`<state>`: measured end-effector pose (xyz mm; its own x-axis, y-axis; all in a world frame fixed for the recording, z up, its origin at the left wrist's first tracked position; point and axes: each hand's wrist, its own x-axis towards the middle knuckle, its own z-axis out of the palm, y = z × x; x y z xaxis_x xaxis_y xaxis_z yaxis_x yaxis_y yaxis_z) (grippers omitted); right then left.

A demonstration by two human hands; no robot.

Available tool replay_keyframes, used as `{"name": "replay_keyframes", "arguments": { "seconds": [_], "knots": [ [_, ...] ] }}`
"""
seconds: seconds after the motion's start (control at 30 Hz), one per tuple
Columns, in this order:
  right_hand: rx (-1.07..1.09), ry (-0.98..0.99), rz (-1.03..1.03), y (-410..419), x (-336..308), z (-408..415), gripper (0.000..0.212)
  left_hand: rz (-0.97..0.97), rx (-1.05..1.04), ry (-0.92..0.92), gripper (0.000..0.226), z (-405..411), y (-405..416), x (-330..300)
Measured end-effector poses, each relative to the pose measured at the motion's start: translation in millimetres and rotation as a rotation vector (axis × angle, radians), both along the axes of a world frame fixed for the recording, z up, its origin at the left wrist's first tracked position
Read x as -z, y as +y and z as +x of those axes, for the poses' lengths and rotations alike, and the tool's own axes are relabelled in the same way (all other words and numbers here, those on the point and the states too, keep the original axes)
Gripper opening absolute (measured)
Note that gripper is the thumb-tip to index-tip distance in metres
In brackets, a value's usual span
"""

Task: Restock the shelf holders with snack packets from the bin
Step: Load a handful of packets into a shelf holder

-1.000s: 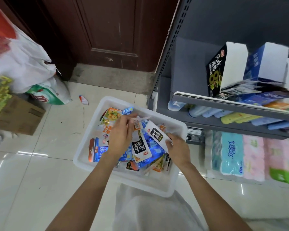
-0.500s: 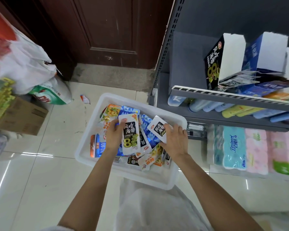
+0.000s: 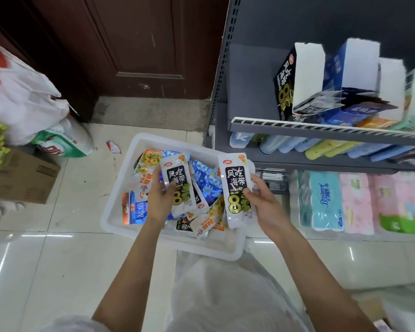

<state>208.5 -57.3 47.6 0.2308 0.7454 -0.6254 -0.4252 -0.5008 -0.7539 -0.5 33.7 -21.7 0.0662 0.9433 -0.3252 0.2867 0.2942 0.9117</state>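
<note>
— While crouched over the white bin, what in the left hand?
— Gripping a small stack of black-and-white seaweed packets, thumb curled across the front one, held upright just above the heap.
— And the right hand?
— Clasping another black-and-white packet of the same print, fingers wrapped round its right edge, lifted just clear of the bin's right rim.
— Apart or touching?
— Apart, side by side, with blue packets lying in the bin between and beneath both hands.
— Elsewhere in the bin?
— Yellow-and-orange packets beyond the left hand, more of them below and between the wrists, a red-and-blue packet left of the left hand.
— The holders?
— Up and right of the right hand, on the grey shelf: a black-and-white carton holder matching the packets, a blue holder just beside it.
— Under that shelf?
— Tissue packs right of the right hand.
</note>
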Motion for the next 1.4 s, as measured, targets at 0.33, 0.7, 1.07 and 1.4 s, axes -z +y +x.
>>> {"name": "replay_keyframes", "arguments": {
  "seconds": [0.33,0.7,1.07,1.4],
  "knots": [
    [0.127,-0.141,0.021,-20,-5,54,0.015,-0.132,-0.128,-0.264,0.029,44,-21,-69],
    [-0.01,-0.421,0.152,-61,-43,226,0.012,0.425,0.133,-0.243,0.014,221,19,-181],
    [0.291,-0.276,0.355,-19,-93,312,0.028,0.661,0.171,-0.053,0.012,322,91,-175],
    [0.467,-0.232,0.497,76,-133,332,0.006,0.568,0.293,0.183,0.015,320,126,-135]
  ]
}}
